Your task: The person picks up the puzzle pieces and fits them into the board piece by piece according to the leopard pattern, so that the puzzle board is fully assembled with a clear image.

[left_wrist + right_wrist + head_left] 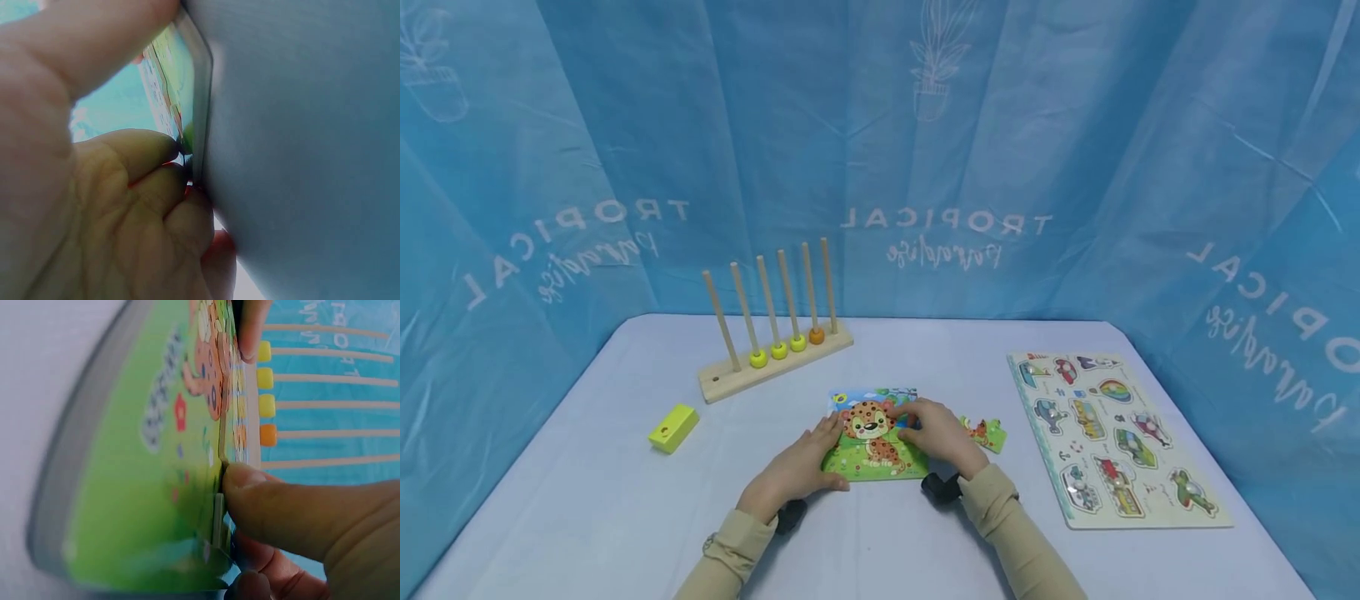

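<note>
A leopard jigsaw puzzle [871, 454] in a flat tray lies at the middle of the table. My left hand [797, 467] rests along its left side, fingertips at the upper left and thumb beside the lower left corner. In the left wrist view the fingers [150, 153] touch the puzzle's edge. My right hand [942, 431] is over the right part, thumb and fingers pinching a puzzle piece [217, 520] whose edge stands slightly raised; the hand hides most of it. Right of that hand lies a loose puzzle piece [992, 435] with green and orange print.
A wooden peg stand [730, 382] with upright rods and several yellow and orange beads stands at the back left. A yellow-green block [673, 428] lies at the left. On the right is a vehicle peg puzzle board [1101, 483]. A blue printed curtain [880, 275] hangs behind the table.
</note>
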Tool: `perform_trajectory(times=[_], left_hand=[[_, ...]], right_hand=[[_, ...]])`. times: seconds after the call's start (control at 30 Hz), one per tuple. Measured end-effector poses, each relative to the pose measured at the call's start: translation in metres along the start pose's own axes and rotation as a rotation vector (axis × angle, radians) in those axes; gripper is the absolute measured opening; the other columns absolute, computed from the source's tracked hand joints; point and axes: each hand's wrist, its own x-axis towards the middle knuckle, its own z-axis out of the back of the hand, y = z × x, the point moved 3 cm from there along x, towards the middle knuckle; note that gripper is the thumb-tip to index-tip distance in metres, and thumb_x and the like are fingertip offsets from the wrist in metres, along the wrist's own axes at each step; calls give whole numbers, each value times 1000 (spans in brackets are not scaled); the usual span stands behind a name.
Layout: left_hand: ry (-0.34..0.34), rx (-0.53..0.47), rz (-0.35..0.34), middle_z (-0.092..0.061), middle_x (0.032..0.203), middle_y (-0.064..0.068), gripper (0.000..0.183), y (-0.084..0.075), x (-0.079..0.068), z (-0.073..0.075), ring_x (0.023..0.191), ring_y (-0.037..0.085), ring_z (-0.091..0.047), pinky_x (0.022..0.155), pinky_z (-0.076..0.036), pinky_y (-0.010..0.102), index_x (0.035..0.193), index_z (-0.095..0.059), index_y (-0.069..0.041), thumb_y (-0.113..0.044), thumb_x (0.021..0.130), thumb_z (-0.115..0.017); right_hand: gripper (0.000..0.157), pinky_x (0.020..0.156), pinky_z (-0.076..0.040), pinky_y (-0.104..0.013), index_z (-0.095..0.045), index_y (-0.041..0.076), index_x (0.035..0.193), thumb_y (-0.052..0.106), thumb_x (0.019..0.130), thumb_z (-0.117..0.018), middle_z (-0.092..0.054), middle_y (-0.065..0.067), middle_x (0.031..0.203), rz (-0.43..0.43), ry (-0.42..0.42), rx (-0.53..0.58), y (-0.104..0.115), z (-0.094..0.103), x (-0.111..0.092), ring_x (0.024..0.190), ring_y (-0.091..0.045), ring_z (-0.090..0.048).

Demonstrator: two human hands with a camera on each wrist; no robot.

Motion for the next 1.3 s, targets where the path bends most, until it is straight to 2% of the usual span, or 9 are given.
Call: perform_trajectory(times=[0.2,0.33,0.4,0.57,0.7,0.87,0.97,1.07,1.3], left_hand=[[6,1,4,-19,161,16,96,1,1,0,149,37,-19,123,-20,52,151,-26,0,-31,77,-79],[11,9,9,-17,162,15,96,1,1,0,149,36,-18,123,-20,51,152,-26,-1,-32,78,-78],[15,10,11,-17,162,15,96,1,1,0,149,36,-17,123,-19,51,152,-25,-1,-32,79,-78],[12,20,0,-17,162,16,96,1,0,1,149,35,-18,124,-19,50,152,-25,0,-32,79,-78],[11,12,-2,-17,162,16,95,-1,1,2,149,35,-17,124,-18,49,152,-25,0,-31,79,-78],[18,4,3,-17,162,16,94,-2,1,1,149,36,-17,124,-19,50,152,-25,0,-30,79,-78],[22,8,6,-17,162,16,94,-1,1,0,149,36,-17,124,-19,51,152,-26,0,-32,80,-78],[24,12,10,-17,162,16,94,0,1,-1,149,36,-17,124,-19,50,152,-25,-1,-32,80,-78],[24,4,17,-16,162,14,95,0,1,0,149,36,-16,123,-19,51,153,-24,-2,-33,80,-77]], right_hand=[[29,52,-40,-24,-66,13,121,15,92,-65,-58,2,78,-9,-23,86,-11,5,1,59,-10,-46],[32,64,-49,-27,-65,11,124,17,93,-65,-64,-2,87,-49,-61,180,-31,27,-5,75,-13,-57],[38,74,-52,-33,-62,10,129,18,92,-67,-66,-7,98,-82,-71,186,-43,42,-13,89,-19,-61],[69,92,-51,-51,-48,3,141,18,81,-78,-58,-23,125,-193,-35,135,-74,72,-39,115,-39,-54],[71,87,-52,-49,-52,-1,133,16,72,-85,-59,-24,119,-267,14,63,-87,80,-50,105,-36,-57],[40,72,-51,-38,-63,5,119,15,82,-76,-65,-17,106,-293,-50,30,-87,80,-51,86,-24,-58],[30,61,-47,-34,-64,9,122,13,92,-65,-65,-15,97,-268,-122,79,-84,80,-49,74,-21,-55],[32,56,-46,-29,-62,7,127,11,96,-60,-63,-14,88,-206,-151,195,-78,76,-43,65,-18,-52],[30,51,-41,-24,-64,7,119,13,90,-68,-61,-9,85,-107,-109,343,-48,44,-24,62,-13,-48]])
